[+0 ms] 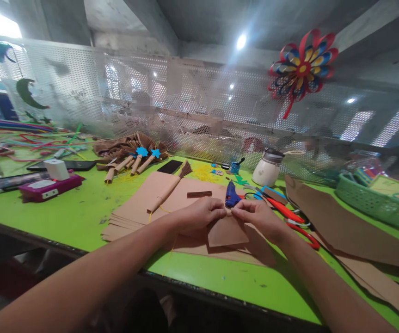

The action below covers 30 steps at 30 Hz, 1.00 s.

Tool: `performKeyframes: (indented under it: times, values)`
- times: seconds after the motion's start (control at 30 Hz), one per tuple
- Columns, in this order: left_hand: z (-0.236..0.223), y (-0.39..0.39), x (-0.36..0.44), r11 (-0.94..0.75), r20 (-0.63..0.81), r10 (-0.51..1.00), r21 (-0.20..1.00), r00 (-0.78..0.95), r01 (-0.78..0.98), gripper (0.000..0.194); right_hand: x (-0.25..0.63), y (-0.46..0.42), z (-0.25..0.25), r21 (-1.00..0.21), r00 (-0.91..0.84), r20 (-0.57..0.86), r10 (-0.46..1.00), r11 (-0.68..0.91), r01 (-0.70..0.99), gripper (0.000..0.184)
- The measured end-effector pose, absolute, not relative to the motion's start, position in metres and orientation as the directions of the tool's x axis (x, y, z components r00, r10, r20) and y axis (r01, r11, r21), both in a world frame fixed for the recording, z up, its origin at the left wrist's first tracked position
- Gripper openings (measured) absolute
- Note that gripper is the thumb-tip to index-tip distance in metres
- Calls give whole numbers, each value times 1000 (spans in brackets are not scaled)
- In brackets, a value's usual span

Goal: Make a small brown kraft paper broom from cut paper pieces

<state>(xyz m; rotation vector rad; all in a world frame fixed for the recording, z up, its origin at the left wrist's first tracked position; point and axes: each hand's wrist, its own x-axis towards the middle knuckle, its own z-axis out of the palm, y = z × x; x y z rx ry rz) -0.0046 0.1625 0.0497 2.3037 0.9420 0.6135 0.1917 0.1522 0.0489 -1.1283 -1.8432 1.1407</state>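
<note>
Between my two hands is a piece of brown kraft paper (pixel 227 232), its far edge pinched by fingertips on both sides. My left hand (pixel 202 213) closes on the left end of that edge, and my right hand (pixel 259 216) closes on the right end. Flat brown sheets (pixel 133 203) lie stacked beneath. Just beyond my fingers rests a blue glue gun (pixel 232 194). A rolled paper stick with a fringed end (pixel 168 190) lies on the sheets to the left, near a small folded brown strip (pixel 199 194).
Red-handled scissors (pixel 285 210) and large brown paper pieces (pixel 341 226) lie to the right. A green basket (pixel 376 201) stands at far right. Finished fringed paper bundles (pixel 133 159), a phone (pixel 169 166), a purple power strip (pixel 52 186) and a white jar (pixel 268 170) are on the green table (pixel 91 217).
</note>
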Motion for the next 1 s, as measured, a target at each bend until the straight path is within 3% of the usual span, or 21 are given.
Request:
performKeyframes:
  times: [0.47, 0.7, 0.87, 1.0]
  values:
    - [47, 159, -4, -565, 229, 783, 650, 578, 508, 27, 196, 158, 44, -896, -271, 182, 945, 273, 350, 32]
    - [52, 158, -4, -446, 119, 784, 792, 609, 418, 27, 199, 157, 43, -951, -299, 124, 946, 200, 238, 33]
    - [54, 157, -5, -266, 21, 773, 918, 634, 295, 30, 201, 158, 45, -977, -342, 100, 934, 157, 145, 33]
    - [56, 155, -7, -208, 5, 740, 953, 672, 222, 33, 204, 159, 45, -972, -370, 123, 921, 186, 140, 32]
